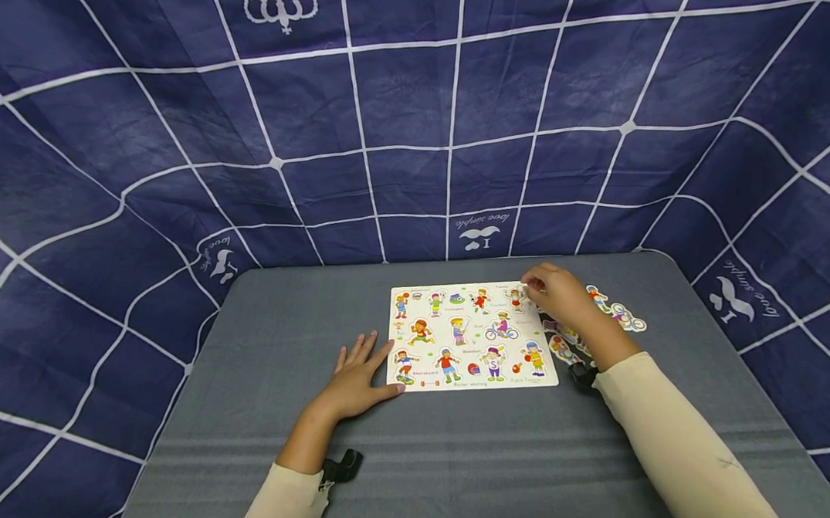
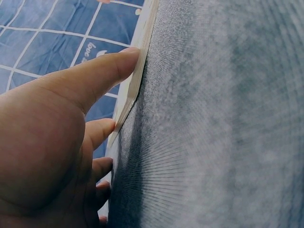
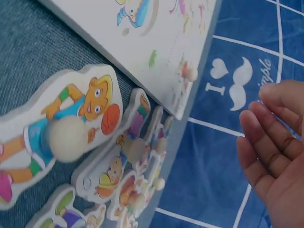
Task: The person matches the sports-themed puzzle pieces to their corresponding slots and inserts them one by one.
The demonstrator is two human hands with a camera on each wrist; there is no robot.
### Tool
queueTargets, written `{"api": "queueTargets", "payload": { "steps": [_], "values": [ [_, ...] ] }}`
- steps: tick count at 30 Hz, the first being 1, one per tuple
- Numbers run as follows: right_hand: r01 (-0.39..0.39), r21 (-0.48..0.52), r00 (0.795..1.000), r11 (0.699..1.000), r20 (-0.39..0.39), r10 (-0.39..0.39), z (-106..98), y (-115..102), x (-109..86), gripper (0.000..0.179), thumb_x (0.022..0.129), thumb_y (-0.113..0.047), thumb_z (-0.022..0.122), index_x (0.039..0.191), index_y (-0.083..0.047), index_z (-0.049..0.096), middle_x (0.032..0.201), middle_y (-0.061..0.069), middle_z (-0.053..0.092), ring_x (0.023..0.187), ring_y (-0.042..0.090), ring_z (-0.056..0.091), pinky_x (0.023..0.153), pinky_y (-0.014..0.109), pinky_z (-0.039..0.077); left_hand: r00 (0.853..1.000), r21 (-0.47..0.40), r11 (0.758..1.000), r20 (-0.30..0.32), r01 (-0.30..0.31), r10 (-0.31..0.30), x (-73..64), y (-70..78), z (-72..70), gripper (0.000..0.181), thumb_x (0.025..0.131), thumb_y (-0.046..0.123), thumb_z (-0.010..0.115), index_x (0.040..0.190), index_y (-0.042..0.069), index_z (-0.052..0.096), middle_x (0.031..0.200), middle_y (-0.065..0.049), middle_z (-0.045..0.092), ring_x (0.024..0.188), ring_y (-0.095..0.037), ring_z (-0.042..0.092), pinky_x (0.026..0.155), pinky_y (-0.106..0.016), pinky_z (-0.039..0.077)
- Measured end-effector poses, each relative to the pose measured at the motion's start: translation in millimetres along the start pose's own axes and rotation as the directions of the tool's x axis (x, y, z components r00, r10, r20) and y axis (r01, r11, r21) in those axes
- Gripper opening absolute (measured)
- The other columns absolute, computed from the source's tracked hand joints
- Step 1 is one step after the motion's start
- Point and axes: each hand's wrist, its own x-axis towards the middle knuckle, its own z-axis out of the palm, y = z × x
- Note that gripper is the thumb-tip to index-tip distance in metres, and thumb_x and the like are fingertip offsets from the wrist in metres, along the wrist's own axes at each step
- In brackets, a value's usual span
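Board at lower centre of the frame, likely light, stiff and best taken by its edges, meets the left hand, fingers spread, at its lower-left corner, the right hand, curled, hold unclear, upper right, near loose pieces.

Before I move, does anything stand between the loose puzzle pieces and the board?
On the table, nothing visible stands between the loose puzzle pieces and the puzzle board; only the right forearm reaches over some pieces.
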Motion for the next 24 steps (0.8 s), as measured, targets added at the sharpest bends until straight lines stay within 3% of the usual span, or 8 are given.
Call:
{"api": "queueTargets", "payload": {
  "steps": [9, 19, 24],
  "values": [
    [0.02, 0.041, 0.999, 0.999, -0.045, -0.018, -7, -1, -20.7, 0.017, 0.097, -0.011, 0.066, 0.111, -0.002, 0.072, 0.099, 0.011, 0.065, 0.091, 0.025, 0.062, 0.079, 0.041, 0.051, 1.0, -0.002, 1.0, 0.004, 0.0, 0.0, -0.6, 1.3, 0.1, 0.09, 0.087, 0.065, 0.067, 0.161, 0.029, 0.029, 0.172, -0.009, 0.011, 0.16, -0.032, 0.0, 0.126, -0.062, -0.003],
    [-0.027, 0.213, 0.997, 0.977, -0.07, 0.042, -8, 14, -43.2, 0.018, 0.096, -0.012, 0.068, 0.11, -0.003, 0.074, 0.1, 0.01, 0.07, 0.085, 0.011, 0.06, 0.075, 0.02, 0.049, 1.0, 0.002, 1.0, 0.007, 0.0, 0.0, 0.5, 0.7, 0.2, 0.091, 0.088, 0.065, 0.066, 0.161, 0.028, 0.028, 0.172, -0.009, 0.01, 0.16, -0.031, -0.001, 0.126, -0.062, -0.003],
    [-0.05, 0.253, 0.997, 0.966, -0.049, 0.064, -6, 23, -53.9, 0.018, 0.095, -0.012, 0.069, 0.11, -0.002, 0.074, 0.095, 0.01, 0.072, 0.079, 0.003, 0.059, 0.07, 0.017, 0.049, 1.0, 0.0, 1.0, 0.005, 0.002, -0.002, 0.4, 0.2, 0.4, 0.091, 0.087, 0.065, 0.067, 0.161, 0.028, 0.029, 0.172, -0.009, 0.01, 0.16, -0.032, -0.001, 0.126, -0.062, -0.003]
  ]
}}
